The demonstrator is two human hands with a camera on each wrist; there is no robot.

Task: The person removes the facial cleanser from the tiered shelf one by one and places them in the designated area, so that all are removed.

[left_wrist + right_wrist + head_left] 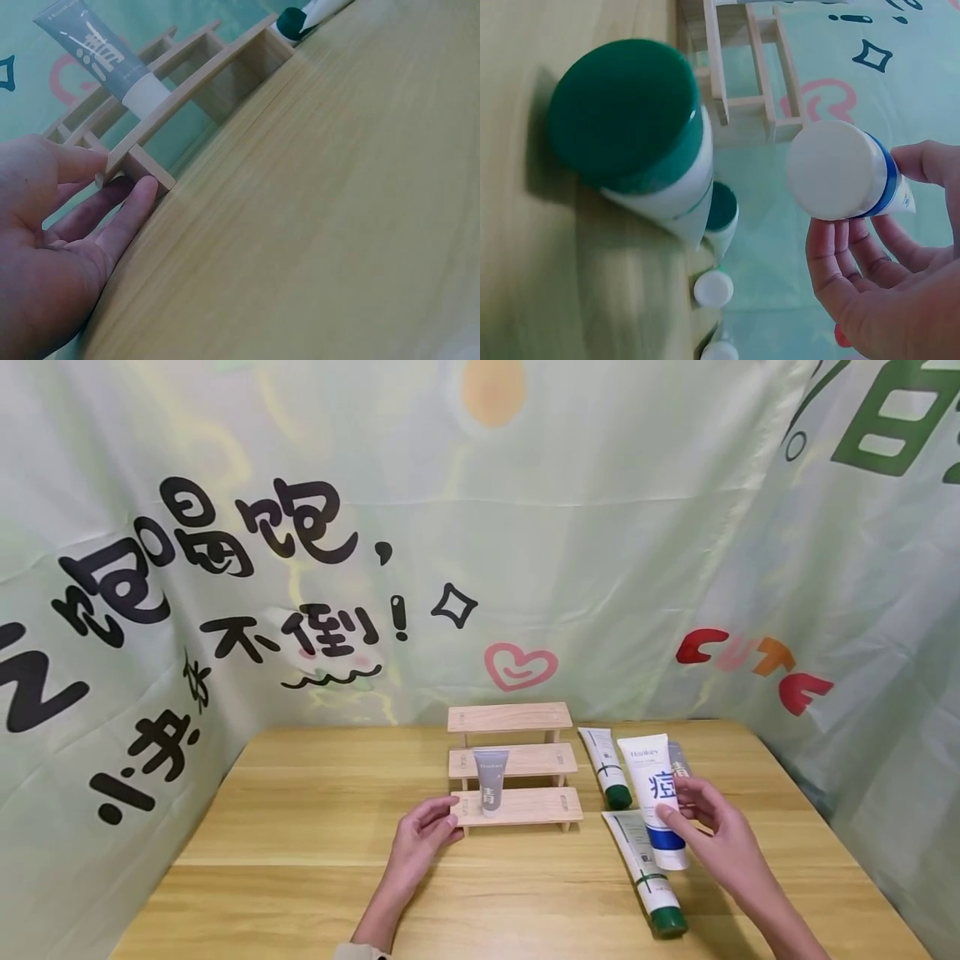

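Observation:
My right hand [720, 835] holds a white squeeze tube [651, 793] with a blue band and white cap, cap downward, above the table. The right wrist view shows its round cap [832, 171] with thumb and fingers around the tube. With the left hand [425, 835] I grip the left end of the lowest step of a three-step wooden display stand [525, 808]. The left wrist view has that thumb and fingers [135, 214] at the step's end. On this lowest step a small grey tube [491, 781] stands upright on its white cap.
Two white tubes with green caps lie right of the stand, one farther back [606, 768] and one nearer [648, 877]. Another grey tube [679, 762] is partly hidden behind the held tube. A printed cloth [600, 568] hangs around the wooden table [300, 835].

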